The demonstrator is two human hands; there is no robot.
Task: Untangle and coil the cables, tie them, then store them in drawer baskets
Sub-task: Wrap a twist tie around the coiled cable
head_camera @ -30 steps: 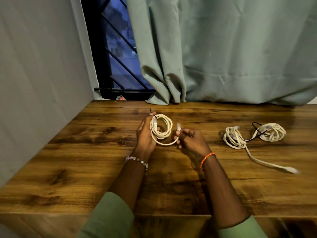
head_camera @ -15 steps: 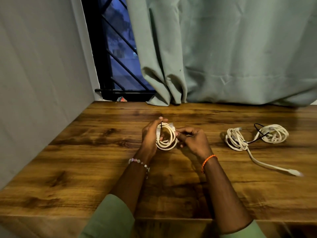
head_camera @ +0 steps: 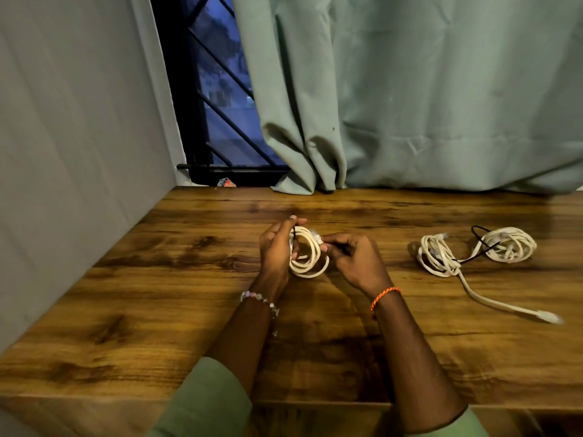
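A small coil of cream cable (head_camera: 310,257) is held upright above the wooden table (head_camera: 176,298). My left hand (head_camera: 276,250) grips the coil's left side, with a thin black tie under its thumb. My right hand (head_camera: 353,260) pinches the cable's clear plug end against the coil's right side. On the table to the right lie two more cream cable coils, one loose (head_camera: 437,255) with a long tail ending in a plug (head_camera: 549,317), the other (head_camera: 509,244) bound by a black tie (head_camera: 479,247).
A grey wall (head_camera: 72,152) closes the left side. A green curtain (head_camera: 426,99) hangs along the table's back edge, beside a dark barred window (head_camera: 217,99). A small red object (head_camera: 225,182) sits on the sill.
The coil has been wound tighter and smaller. My right hand has brought the plug end in against the coil. Both hands have dropped slightly closer to the table.
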